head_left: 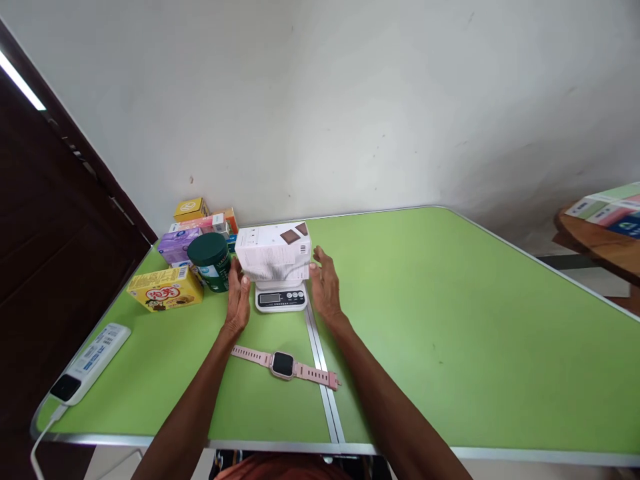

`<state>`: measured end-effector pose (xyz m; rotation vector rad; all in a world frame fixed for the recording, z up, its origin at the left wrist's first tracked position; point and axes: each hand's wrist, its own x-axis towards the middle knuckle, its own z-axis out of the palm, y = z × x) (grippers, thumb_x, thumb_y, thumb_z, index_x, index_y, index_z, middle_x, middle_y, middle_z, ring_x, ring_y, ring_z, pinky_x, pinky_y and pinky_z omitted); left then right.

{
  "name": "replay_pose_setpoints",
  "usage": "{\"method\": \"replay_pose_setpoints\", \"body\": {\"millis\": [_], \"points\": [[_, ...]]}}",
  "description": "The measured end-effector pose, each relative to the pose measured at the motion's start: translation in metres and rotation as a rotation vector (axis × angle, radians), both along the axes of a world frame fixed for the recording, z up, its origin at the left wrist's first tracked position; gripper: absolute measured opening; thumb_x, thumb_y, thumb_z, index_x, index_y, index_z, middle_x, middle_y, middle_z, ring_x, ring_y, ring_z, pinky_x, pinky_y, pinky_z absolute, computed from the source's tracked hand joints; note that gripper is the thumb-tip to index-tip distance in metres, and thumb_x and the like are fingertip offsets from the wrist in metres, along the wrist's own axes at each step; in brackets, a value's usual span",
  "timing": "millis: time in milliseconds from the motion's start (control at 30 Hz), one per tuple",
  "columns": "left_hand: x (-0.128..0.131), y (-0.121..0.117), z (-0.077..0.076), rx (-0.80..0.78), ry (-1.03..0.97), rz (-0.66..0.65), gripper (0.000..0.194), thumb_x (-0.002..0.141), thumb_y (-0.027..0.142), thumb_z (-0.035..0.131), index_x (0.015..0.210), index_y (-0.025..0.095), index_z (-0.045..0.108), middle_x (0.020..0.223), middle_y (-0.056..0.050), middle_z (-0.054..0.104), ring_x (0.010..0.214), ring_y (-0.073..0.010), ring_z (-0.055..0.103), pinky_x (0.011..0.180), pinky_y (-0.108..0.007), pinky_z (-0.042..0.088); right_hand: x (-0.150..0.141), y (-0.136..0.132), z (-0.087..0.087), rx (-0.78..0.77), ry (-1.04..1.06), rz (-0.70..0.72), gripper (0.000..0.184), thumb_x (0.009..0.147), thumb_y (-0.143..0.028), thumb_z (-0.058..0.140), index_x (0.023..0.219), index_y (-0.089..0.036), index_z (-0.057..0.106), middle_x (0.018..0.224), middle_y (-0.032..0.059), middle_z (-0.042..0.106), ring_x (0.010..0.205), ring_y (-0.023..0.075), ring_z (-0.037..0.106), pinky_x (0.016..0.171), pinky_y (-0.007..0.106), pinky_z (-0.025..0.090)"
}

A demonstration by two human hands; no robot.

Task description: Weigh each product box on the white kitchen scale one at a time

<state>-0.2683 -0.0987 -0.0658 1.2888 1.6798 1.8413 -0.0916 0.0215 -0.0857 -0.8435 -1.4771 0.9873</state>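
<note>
A white carton (pixel 273 253) with fine print, a barcode and brown squares on its faces rests on a small white kitchen scale (pixel 281 298). The scale's display is dark and the carton hides its platform. My left hand (pixel 237 298) stands at the carton's lower left side, fingers stretched out, between it and a dark green tub (pixel 210 262). On the opposite side is my right hand (pixel 326 283), fingers extended and apart, its thumb close to the carton's right edge. Whether either hand touches the carton is hard to make out. Nearer me lies a pink-strapped smartwatch (pixel 283 365).
Left of the tub stand a yellow snack box (pixel 166 289), a purple box (pixel 179 246) and several other boxes. A white power bank (pixel 91 363) with a cable lies at the left edge of the green table (pixel 465 333). A wooden stool (pixel 595 243) bears a box at right.
</note>
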Motion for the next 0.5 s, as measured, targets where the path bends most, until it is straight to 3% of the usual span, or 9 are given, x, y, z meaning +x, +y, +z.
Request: {"method": "replay_pose_setpoints", "body": {"millis": [100, 267, 400, 500], "points": [[0.009, -0.002, 0.009, 0.01, 0.067, 0.0, 0.091, 0.101, 0.081, 0.045, 0.171, 0.024, 0.036, 0.184, -0.011, 0.026, 0.172, -0.0303, 0.016, 0.14, -0.042, 0.01, -0.012, -0.016, 0.01, 0.109, -0.043, 0.009, 0.091, 0.098, -0.086, 0.039, 0.162, -0.023, 0.049, 0.16, 0.0187, 0.055, 0.151, 0.0369, 0.049, 0.128, 0.059, 0.039], [0.026, 0.0, 0.025, 0.015, 0.106, -0.061, 0.087, 0.102, 0.079, 0.045, 0.17, 0.024, 0.037, 0.18, -0.012, 0.033, 0.172, -0.0321, 0.018, 0.14, -0.044, 0.014, -0.015, -0.023, 0.023, 0.092, -0.028, -0.001, 0.088, 0.099, -0.083, 0.042, 0.162, -0.021, 0.046, 0.157, 0.0195, 0.056, 0.147, 0.0368, 0.052, 0.127, 0.058, 0.04], [0.05, 0.012, 0.042, 0.014, 0.141, -0.167, 0.086, 0.102, 0.077, 0.047, 0.17, 0.025, 0.035, 0.179, -0.014, 0.033, 0.168, -0.0338, 0.028, 0.139, -0.046, 0.021, 0.017, -0.009, 0.036, 0.085, 0.002, -0.066, 0.081, 0.099, -0.08, 0.049, 0.157, -0.024, 0.048, 0.153, 0.0181, 0.06, 0.141, 0.0366, 0.057, 0.121, 0.055, 0.045], [0.078, 0.034, 0.048, -0.031, 0.121, -0.276, 0.092, 0.098, 0.08, 0.051, 0.169, 0.024, 0.035, 0.175, -0.017, 0.037, 0.164, -0.0374, 0.035, 0.137, -0.049, 0.026, 0.056, 0.008, 0.043, 0.039, -0.01, -0.14, 0.073, 0.098, -0.078, 0.05, 0.149, -0.024, 0.053, 0.144, 0.0174, 0.067, 0.127, 0.0365, 0.064, 0.11, 0.053, 0.052]]}}
